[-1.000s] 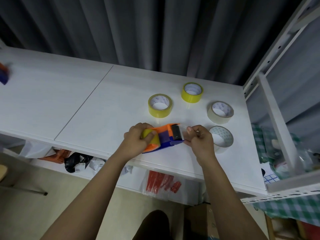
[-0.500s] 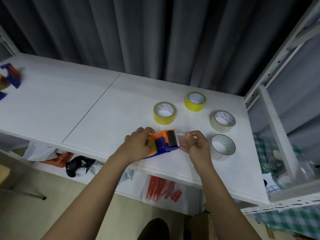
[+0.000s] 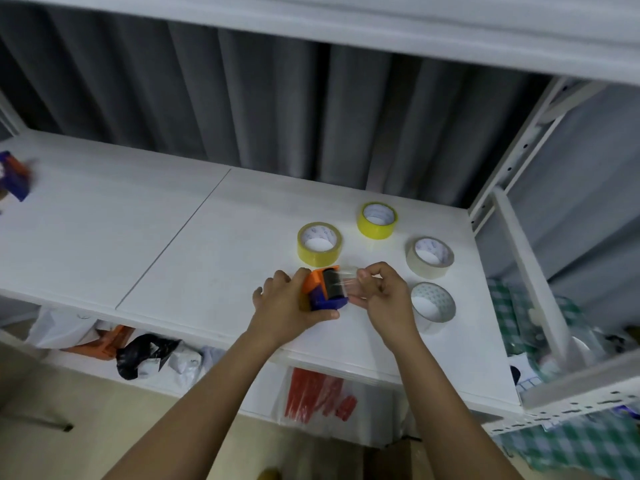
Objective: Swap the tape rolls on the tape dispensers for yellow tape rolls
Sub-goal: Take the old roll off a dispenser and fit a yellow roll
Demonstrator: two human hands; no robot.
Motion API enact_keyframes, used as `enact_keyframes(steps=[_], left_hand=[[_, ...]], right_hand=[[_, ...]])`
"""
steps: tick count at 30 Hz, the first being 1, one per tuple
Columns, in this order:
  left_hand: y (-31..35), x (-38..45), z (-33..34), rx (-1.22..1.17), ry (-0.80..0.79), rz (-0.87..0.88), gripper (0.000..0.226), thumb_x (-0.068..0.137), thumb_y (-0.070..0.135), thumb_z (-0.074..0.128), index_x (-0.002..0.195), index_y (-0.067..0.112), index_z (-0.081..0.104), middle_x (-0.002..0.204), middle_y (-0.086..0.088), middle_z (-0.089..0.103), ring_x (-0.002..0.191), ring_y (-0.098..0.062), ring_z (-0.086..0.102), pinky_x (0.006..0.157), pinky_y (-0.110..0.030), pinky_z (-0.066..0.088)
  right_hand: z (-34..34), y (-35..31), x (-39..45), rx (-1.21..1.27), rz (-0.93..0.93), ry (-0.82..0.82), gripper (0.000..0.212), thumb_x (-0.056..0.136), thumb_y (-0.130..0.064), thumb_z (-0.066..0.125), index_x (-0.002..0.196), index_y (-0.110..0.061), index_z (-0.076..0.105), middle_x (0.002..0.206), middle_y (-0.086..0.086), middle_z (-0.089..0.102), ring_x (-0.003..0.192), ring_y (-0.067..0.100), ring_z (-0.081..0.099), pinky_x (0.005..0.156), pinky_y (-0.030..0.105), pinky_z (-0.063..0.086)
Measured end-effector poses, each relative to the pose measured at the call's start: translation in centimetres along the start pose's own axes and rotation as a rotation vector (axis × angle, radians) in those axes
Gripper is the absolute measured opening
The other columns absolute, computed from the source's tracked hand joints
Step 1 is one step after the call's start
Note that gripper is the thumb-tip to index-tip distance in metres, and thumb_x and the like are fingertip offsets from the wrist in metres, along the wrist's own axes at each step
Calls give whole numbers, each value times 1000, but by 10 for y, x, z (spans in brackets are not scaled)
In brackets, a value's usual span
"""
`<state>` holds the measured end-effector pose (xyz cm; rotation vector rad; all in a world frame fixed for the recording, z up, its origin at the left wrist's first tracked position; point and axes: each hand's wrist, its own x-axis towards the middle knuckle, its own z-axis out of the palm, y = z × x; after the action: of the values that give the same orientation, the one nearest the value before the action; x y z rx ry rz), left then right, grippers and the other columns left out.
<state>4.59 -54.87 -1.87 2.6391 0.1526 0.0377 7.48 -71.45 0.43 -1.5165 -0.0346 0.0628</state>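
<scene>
a wide white table (image 3: 145,233) runs from the far left to the right, backed by a grey curtain (image 3: 263,105), with a white metal rack (image 3: 519,216) at its right end. under the near edge lie a black bag (image 3: 138,355) and a clear pack of red pieces (image 3: 318,393).

the left hand (image 3: 287,306) curls round the back of an orange and blue tape dispenser (image 3: 323,289) near the table's near edge, right of centre, thumb along its near side. the right hand (image 3: 388,299), just right of it, has its fingers bent and pinches a strip of clear tape (image 3: 348,282) stretched from the dispenser's black roller.

two yellow tape rolls lie flat beyond the hands: the nearer yellow roll (image 3: 319,243) just behind the dispenser, the farther yellow roll (image 3: 376,220) to its right. right of the hands lie a beige roll (image 3: 429,257) and, nearer, a pale roll (image 3: 433,306) beside the right wrist. a second orange and blue dispenser (image 3: 14,178), blurred, sits at the far left edge.
</scene>
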Motion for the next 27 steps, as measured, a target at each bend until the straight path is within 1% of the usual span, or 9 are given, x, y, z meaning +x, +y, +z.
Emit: enact_keyframes(steps=[2, 5, 9, 12, 16, 20, 22, 25, 27], left_hand=[[-4, -1, 3, -131, 32, 4, 77, 57, 75, 65, 118, 33, 43, 94, 3, 39, 102, -27, 48, 94, -48, 39], [-4, -4, 8, -224, 111, 43, 74, 57, 72, 68, 116, 33, 46, 94, 5, 42, 101, -24, 49, 95, -48, 39], [-10, -6, 11, -337, 125, 52, 69, 57, 68, 73, 113, 37, 47, 94, 8, 43, 100, -17, 47, 93, -42, 39], [-11, -7, 12, -365, 122, 73, 65, 57, 66, 73, 110, 40, 47, 97, 9, 45, 99, -13, 46, 93, -39, 36], [-12, -6, 13, -354, 104, 101, 66, 57, 69, 71, 111, 41, 46, 98, 8, 46, 99, -14, 46, 89, -36, 32], [-9, -3, 14, -307, 100, 119, 69, 58, 70, 71, 113, 38, 45, 95, 8, 44, 96, -13, 45, 83, -33, 28], [-9, -1, 14, -293, 100, 115, 67, 58, 70, 70, 112, 41, 43, 94, 9, 43, 93, -12, 44, 81, -32, 26], [-9, -1, 15, -323, 107, 81, 63, 54, 77, 65, 104, 49, 38, 90, 18, 40, 92, -10, 42, 81, -33, 26], [-9, -1, 16, -315, 120, 78, 65, 50, 81, 59, 103, 49, 38, 89, 20, 39, 92, -9, 42, 81, -32, 26]], right_hand=[[0, -4, -3, 68, 38, -16, 19, 97, -9, 48, 78, -9, 49, 78, 18, 68, 68, 18, 70, 61, 22, 56], [0, -9, -4, 122, 84, -10, 20, 97, -11, 49, 77, -8, 49, 74, 12, 70, 66, 17, 71, 60, 20, 55], [-3, -10, -2, 218, 319, -69, 18, 93, -15, 58, 78, -7, 59, 81, 11, 73, 73, 18, 72, 61, 21, 56], [-4, -1, -2, 253, 490, -112, 7, 89, -19, 63, 89, -13, 63, 82, 3, 70, 63, 13, 66, 57, 20, 54], [-2, 10, 0, 563, 652, -97, 3, 90, -13, 60, 91, -15, 62, 77, 1, 61, 49, 6, 54, 47, 12, 47], [0, 13, 2, 697, 665, -105, 8, 93, -9, 54, 99, -12, 59, 90, 3, 56, 56, 5, 53, 42, 10, 44], [0, 12, 2, 691, 666, -60, 10, 95, -6, 50, 100, -9, 58, 88, 5, 55, 54, 5, 54, 42, 10, 43], [-6, 11, -1, 495, 611, 120, 13, 93, 2, 49, 95, -7, 59, 78, 5, 51, 53, 9, 46, 42, 10, 43], [-12, 9, -3, 314, 484, 193, 13, 91, 2, 53, 95, -8, 61, 77, 5, 54, 58, 12, 47, 47, 13, 47]])
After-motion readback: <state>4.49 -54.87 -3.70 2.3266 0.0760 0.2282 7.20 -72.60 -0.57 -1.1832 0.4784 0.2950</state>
